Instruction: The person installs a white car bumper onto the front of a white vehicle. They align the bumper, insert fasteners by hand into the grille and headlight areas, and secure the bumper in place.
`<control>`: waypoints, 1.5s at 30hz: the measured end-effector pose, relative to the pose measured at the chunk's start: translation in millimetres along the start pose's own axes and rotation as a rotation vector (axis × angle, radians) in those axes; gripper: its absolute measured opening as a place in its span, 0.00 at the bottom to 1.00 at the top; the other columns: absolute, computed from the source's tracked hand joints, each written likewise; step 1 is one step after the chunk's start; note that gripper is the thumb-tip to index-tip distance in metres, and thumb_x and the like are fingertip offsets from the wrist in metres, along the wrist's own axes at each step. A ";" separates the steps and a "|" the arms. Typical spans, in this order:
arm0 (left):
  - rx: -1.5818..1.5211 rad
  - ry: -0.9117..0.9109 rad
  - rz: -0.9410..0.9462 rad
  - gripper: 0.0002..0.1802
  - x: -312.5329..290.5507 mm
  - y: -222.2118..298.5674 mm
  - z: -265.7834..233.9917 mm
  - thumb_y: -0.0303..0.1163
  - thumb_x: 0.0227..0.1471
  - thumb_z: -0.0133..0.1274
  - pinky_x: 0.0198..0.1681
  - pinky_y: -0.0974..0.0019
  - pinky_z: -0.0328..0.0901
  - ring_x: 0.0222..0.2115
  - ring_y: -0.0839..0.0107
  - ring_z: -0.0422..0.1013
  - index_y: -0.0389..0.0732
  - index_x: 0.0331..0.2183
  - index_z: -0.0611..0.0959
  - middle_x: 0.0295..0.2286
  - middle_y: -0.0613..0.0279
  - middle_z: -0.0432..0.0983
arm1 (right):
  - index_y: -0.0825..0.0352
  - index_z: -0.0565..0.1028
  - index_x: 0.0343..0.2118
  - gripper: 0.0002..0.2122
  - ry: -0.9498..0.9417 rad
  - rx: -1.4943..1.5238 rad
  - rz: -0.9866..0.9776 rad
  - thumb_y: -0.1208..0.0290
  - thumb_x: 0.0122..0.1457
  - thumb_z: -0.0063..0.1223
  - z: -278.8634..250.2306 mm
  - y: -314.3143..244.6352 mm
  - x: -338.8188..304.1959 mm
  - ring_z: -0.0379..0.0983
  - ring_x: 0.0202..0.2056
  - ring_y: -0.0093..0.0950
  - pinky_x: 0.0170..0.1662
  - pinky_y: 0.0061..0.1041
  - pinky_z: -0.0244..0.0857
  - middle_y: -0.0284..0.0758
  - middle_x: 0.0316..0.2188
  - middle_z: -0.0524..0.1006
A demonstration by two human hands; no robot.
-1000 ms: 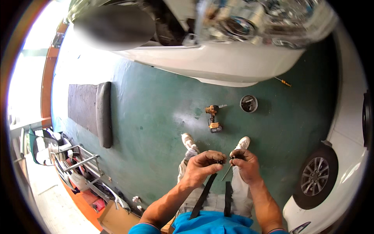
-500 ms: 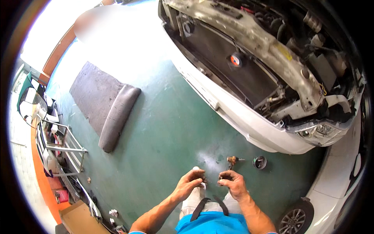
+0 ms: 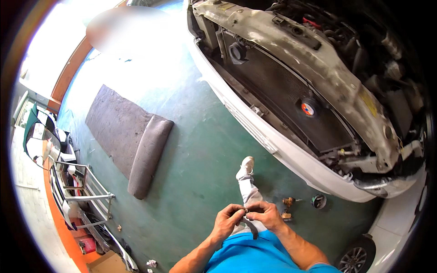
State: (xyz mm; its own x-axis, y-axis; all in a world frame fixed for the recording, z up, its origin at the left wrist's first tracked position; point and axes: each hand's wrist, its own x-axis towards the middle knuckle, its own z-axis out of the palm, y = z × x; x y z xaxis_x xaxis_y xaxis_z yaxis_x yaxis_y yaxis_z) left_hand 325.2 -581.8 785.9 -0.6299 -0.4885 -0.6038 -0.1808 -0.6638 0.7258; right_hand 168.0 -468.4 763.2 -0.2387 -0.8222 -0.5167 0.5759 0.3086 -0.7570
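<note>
The fingers [image 3: 236,210] of the left hand [image 3: 224,223] and those of the right hand [image 3: 269,215] are pressed tip to tip, pinching a small part [image 3: 246,211] (too tiny, and too well covered, to identify). It sits between the two hands, in front of the blue shirt [image 3: 255,254] and above a dark strap [image 3: 251,229]. Just beyond, a pale trouser leg [image 3: 250,193] ends in a white shoe [image 3: 246,166] on the green floor [image 3: 200,182]. To the right of the hands, an orange-and-black power drill [image 3: 288,201] lies on the floor near a round container [image 3: 325,203]. Farther on, the white bumper [image 3: 291,159] of a car curves across the right side, its front open behind it, with a dark disc bearing a coloured label [image 3: 307,108] before the radiator [image 3: 273,84]. Well apart, on the left, lies a grey mat [image 3: 116,129], one end rolled up, with a metal frame [image 3: 88,198] beside the wall.
</note>
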 end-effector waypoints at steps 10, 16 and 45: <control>0.372 0.000 -0.025 0.12 175.2 142.6 -40.0 0.33 0.62 0.56 0.30 0.73 0.66 0.27 0.79 0.70 0.34 0.43 0.82 0.28 0.65 0.78 | 0.74 0.79 0.43 0.12 0.054 0.045 0.092 0.74 0.58 0.63 9.8 -108.5 191.9 0.78 0.33 0.21 0.40 0.20 0.72 0.34 0.32 0.82; 0.960 -0.003 0.256 0.16 294.2 176.8 -40.5 0.40 0.63 0.52 0.31 0.62 0.68 0.27 0.61 0.76 0.41 0.46 0.82 0.27 0.53 0.79 | 0.73 0.79 0.44 0.12 0.432 0.088 0.018 0.75 0.58 0.55 -38.8 -124.4 257.5 0.77 0.32 0.21 0.39 0.21 0.72 0.34 0.32 0.81; 1.492 -0.962 1.026 0.11 547.3 217.2 -24.7 0.44 0.44 0.63 0.40 0.58 0.72 0.39 0.62 0.72 0.50 0.29 0.84 0.33 0.64 0.72 | 0.68 0.79 0.35 0.06 1.035 -0.782 -0.286 0.76 0.53 0.60 -74.7 -128.9 372.3 0.78 0.36 0.42 0.43 0.35 0.70 0.40 0.34 0.80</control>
State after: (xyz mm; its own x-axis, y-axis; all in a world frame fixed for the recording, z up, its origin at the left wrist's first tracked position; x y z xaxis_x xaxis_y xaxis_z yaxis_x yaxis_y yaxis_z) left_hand -40.1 -1007.4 605.0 -0.9033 0.4207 0.0844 0.3906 0.7248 0.5675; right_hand -53.5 -778.6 638.5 -0.9575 -0.2700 -0.1016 -0.1092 0.6654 -0.7385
